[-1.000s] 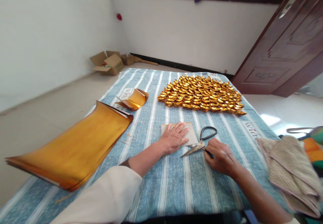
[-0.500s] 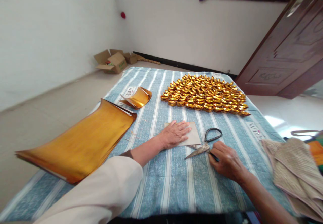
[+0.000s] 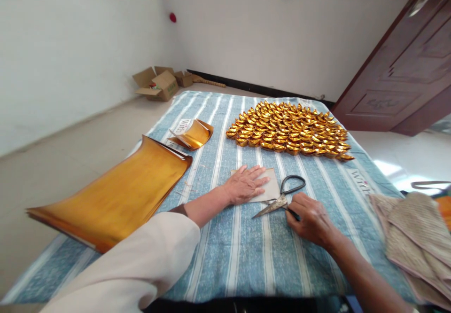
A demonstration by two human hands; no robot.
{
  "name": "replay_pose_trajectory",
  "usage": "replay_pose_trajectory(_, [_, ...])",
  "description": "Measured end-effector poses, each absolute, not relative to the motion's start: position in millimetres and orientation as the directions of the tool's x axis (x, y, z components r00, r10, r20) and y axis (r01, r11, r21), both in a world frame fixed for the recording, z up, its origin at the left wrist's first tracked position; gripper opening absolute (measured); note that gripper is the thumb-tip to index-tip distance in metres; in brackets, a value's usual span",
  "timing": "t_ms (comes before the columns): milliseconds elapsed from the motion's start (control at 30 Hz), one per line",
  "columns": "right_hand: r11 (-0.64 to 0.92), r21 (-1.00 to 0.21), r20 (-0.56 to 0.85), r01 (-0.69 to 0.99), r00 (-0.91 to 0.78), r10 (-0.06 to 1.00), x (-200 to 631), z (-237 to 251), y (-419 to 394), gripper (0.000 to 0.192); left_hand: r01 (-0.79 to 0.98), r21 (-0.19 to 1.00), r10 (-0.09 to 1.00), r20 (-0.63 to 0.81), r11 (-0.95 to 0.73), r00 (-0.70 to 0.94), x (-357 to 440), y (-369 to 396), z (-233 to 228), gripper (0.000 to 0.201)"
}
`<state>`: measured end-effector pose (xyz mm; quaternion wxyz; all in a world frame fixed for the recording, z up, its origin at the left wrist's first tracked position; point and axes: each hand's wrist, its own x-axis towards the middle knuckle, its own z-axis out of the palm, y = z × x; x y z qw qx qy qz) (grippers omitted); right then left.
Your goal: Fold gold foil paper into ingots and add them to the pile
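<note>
Cloth (image 3: 246, 256): blue and white striped, woven, covers the whole flat surface
Paper (image 3: 269, 190): small pale square, matt, flat on the cloth, part hidden under the left hand
Left hand (image 3: 244, 183): palm down on the paper, fingers straight and a little spread, pressing it flat, grasping nothing
Scissors (image 3: 282, 198): dull metal blades shut to a point, black loop handles, lying just right of the paper
Right hand (image 3: 310, 219): fingers curled together at the lower scissor handle, touching it; whether it grips cannot be told
Foil sheets (image 3: 116, 195): big glossy gold stack, edges curling, left
Small foil (image 3: 192, 134): curled gold pieces
Ingots (image 3: 289, 129): many shiny gold boat-shaped folds packed in rows, far side
Towel (image 3: 416, 242): beige, ribbed, folded, right edge
</note>
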<state>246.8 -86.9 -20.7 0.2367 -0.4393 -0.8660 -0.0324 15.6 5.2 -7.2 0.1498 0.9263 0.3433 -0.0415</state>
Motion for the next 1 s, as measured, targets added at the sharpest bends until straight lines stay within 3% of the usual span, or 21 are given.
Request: replay_pose_trajectory(1000, [0.627,-0.164,0.422,0.762,-0.521,0.742,227,-22,-92,0.024,0.639,0.265,0.597,-0.229,-0.722,0.769,18,6,-5,0.051])
